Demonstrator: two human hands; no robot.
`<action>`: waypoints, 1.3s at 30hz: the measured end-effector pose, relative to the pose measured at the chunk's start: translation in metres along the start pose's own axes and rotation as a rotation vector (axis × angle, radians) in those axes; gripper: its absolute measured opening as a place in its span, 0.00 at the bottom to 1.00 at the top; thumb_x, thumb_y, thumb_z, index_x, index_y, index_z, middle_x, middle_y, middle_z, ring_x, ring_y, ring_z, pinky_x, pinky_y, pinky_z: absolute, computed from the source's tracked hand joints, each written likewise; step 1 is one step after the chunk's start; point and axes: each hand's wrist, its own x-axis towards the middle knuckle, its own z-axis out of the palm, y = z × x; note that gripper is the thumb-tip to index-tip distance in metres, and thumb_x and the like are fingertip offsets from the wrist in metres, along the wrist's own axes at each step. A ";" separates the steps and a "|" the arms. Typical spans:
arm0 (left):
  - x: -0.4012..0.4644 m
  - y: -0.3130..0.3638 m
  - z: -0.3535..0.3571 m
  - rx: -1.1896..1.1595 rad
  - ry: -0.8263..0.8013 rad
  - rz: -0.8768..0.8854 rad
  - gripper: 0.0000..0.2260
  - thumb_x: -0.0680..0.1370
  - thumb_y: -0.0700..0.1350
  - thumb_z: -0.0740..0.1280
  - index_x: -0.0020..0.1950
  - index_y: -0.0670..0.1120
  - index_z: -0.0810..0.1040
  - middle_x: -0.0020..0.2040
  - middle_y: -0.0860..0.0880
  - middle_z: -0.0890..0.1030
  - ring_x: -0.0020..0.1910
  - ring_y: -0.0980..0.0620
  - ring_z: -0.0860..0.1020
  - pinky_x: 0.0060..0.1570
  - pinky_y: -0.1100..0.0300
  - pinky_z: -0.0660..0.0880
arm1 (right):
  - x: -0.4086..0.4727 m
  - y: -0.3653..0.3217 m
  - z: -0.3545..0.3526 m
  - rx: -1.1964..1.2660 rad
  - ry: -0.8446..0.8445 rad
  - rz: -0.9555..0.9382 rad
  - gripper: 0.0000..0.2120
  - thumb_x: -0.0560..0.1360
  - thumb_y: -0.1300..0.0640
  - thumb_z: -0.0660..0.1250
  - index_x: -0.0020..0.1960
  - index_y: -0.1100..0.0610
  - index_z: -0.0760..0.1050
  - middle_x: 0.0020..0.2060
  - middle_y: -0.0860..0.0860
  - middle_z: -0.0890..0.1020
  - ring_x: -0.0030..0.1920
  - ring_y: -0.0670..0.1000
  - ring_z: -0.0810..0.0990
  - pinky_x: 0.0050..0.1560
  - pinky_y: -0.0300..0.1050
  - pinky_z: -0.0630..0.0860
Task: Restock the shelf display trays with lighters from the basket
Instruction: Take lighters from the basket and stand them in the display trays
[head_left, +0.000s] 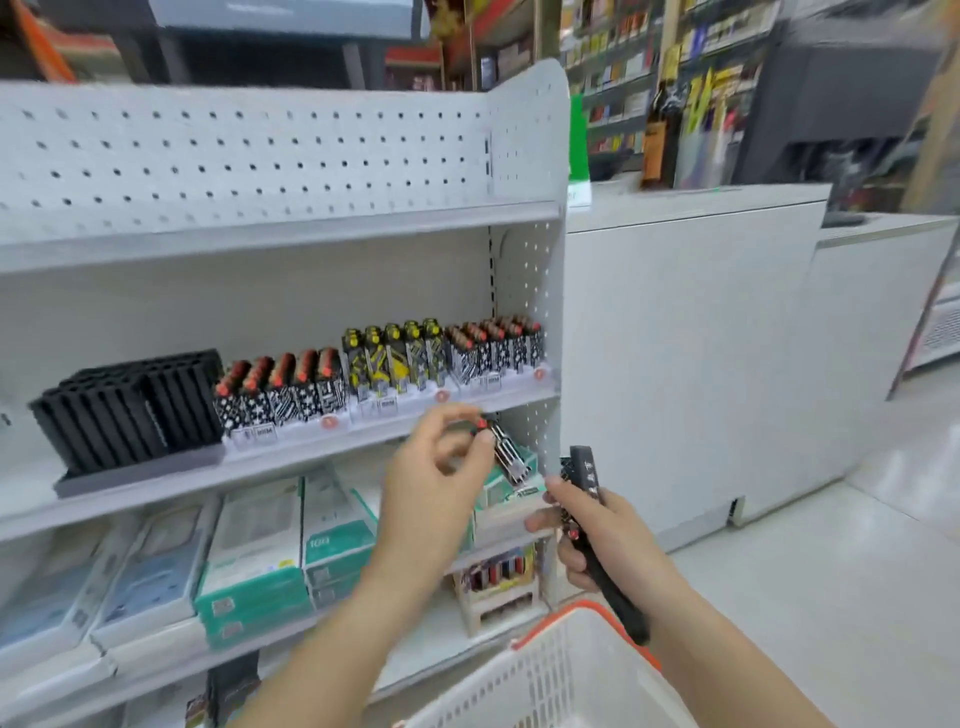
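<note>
— Shop aisle, grey shelf (291, 410) with pegboard back; where do the trays (291, 434) stand?
— Along its front edge, mostly full; an empty black tray (130, 410) sits at nine o'clock.
— And the basket (561, 675)?
— At six o'clock, under both wrists.
— Which hand is nearer the trays?
— The left hand (441, 467); its grip pinches a lighter (506, 452) by the red cap, long axis slanting toward four o'clock, trays at twelve.
— The right hand (597, 530)?
— Its grip is wrapped around a black bar (597, 525).
</note>
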 end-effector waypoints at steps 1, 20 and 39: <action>0.015 0.005 -0.001 0.039 0.035 0.026 0.06 0.77 0.45 0.68 0.51 0.56 0.77 0.40 0.55 0.84 0.38 0.58 0.81 0.35 0.71 0.72 | 0.004 -0.002 -0.003 0.050 0.007 0.016 0.08 0.78 0.56 0.64 0.47 0.61 0.71 0.33 0.56 0.81 0.18 0.46 0.62 0.19 0.33 0.58; 0.156 -0.014 0.010 0.689 0.060 0.219 0.08 0.76 0.55 0.68 0.52 0.56 0.82 0.43 0.59 0.82 0.56 0.50 0.77 0.61 0.48 0.70 | 0.039 -0.018 -0.013 0.344 -0.060 0.133 0.07 0.78 0.58 0.65 0.44 0.61 0.73 0.30 0.51 0.80 0.20 0.44 0.64 0.16 0.35 0.60; 0.152 -0.014 0.013 1.174 -0.003 0.491 0.11 0.79 0.53 0.64 0.55 0.52 0.84 0.51 0.50 0.82 0.56 0.44 0.71 0.54 0.53 0.62 | 0.041 -0.025 -0.028 0.495 0.034 0.056 0.04 0.78 0.61 0.63 0.49 0.62 0.74 0.40 0.56 0.85 0.21 0.44 0.65 0.17 0.33 0.62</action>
